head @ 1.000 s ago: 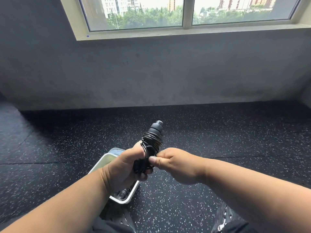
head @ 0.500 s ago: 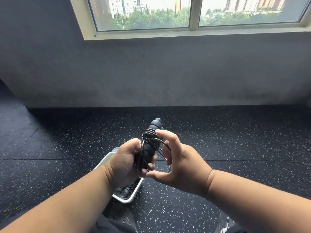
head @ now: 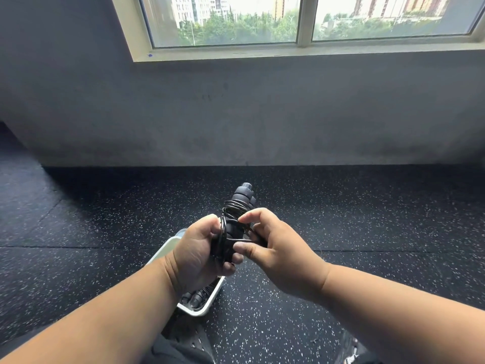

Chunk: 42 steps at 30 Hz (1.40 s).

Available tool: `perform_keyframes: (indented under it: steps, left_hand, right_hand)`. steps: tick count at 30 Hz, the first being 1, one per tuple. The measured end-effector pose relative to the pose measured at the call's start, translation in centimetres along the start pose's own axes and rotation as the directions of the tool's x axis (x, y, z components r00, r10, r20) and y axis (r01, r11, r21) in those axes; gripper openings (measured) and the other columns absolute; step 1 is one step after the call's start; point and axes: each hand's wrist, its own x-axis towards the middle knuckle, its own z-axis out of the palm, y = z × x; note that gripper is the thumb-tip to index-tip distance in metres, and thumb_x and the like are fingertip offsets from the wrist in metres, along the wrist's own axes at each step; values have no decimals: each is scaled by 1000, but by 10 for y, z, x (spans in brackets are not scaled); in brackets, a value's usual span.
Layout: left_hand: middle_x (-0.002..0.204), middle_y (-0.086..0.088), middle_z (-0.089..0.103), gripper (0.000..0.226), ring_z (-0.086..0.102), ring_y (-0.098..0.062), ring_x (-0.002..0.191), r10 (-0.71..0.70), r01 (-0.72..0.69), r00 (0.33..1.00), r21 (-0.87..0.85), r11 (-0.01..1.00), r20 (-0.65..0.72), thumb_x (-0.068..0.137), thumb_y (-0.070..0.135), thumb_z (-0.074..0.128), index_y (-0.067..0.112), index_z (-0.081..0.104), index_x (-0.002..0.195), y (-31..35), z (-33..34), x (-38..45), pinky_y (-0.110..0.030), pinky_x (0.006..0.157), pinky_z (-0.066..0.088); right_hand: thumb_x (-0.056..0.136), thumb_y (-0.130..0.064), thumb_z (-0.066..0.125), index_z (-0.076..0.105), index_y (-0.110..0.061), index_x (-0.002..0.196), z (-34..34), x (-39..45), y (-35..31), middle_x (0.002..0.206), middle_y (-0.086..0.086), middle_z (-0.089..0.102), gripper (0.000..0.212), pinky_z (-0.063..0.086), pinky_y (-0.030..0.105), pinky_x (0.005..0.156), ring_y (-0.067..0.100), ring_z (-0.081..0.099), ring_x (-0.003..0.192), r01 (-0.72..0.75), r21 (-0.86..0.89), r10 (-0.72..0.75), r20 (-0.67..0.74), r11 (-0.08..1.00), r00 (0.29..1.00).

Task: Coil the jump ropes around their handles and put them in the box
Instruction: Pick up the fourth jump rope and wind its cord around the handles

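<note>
Black handles (head: 237, 214) gripped upright by left hand (head: 199, 256) | right hand (head: 278, 256) pinching rope (head: 242, 240)

A daylit window (head: 301, 21) tops a grey wall (head: 236, 114) above black speckled floor (head: 105, 219).

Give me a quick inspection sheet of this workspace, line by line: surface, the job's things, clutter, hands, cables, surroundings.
Surface: dark speckled rubber floor.
Job's things: black jump rope handles held upright, rope partly coiled round them; white box on the floor below, black handles inside.
Clutter: nothing seen.
Hands: left hand grips the handles; right hand pinches a loose rope loop.
Cables: nothing seen besides the rope.
Surroundings: grey wall, window above, trees and buildings outside.
</note>
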Motion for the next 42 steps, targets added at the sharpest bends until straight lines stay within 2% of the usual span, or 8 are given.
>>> perform_keyframes:
  steps: [6,9,12,17,23,29,34,42]
  left_hand:
    - [75,-7,59,37,55,-19,63,2,-2,1000,30,1000,-3,61,35,55,13,70,87,-1,0,1,-23,50,39]
    - [74,-8,57,31,54,-19,61,7,-6,1000,32,999,-19,66,33,52,13,67,84,0,1,3,-23,50,38]
    - [71,-7,58,34,55,-18,58,-1,2,1000,66,998,-16,60,33,57,13,65,86,-3,3,3,-24,52,36]
    - [66,-4,58,32,53,-15,53,-11,13,1000,180,984,-12,52,41,65,19,67,75,-9,5,4,-26,53,28]
    - [81,-8,58,35,47,-23,73,54,-61,998,190,980,41,64,48,67,24,73,89,-11,2,8,-35,65,30]
    - [85,-5,55,41,43,-17,71,56,-55,998,229,972,0,79,45,59,21,62,111,-14,1,9,-32,62,25]
    - [95,-18,49,51,40,-28,83,47,-33,997,194,980,-68,73,36,58,8,63,116,-18,-2,12,-34,64,29]
    - [100,-12,60,68,57,-24,86,29,-30,999,46,998,27,75,67,58,14,66,117,-16,3,17,-35,73,39]
  right_hand:
    - [95,-8,70,62,-13,97,-2,1,-6,79,-1,66,10,50,26,72,7,60,72,-2,39,3,-13,999,1000]
    - [100,-13,65,64,-17,89,3,-5,-9,72,-10,64,12,48,21,67,-1,56,63,45,-123,-53,-65,991,996]
    - [104,-33,56,49,-21,85,7,-9,-10,69,-9,58,24,44,32,64,10,52,65,65,-426,-85,-30,903,996]
    - [105,-41,46,42,-22,88,8,-9,-10,79,0,63,26,46,47,71,25,55,74,70,-589,-76,14,805,997]
    - [94,-33,51,36,-26,99,12,-14,-15,76,-1,57,18,37,40,64,20,51,68,120,-455,-131,6,883,991]
    - [88,-44,48,35,-39,134,15,-11,-14,101,-6,65,48,49,37,80,18,61,86,127,-452,-171,-57,883,984]
    - [91,-53,54,47,-44,130,15,-8,-19,109,-12,67,40,50,38,89,15,61,98,128,-513,-164,-25,849,986]
    - [85,-48,66,47,-42,129,17,-3,-15,96,-14,67,48,51,37,75,17,63,85,124,-591,-247,-131,797,960]
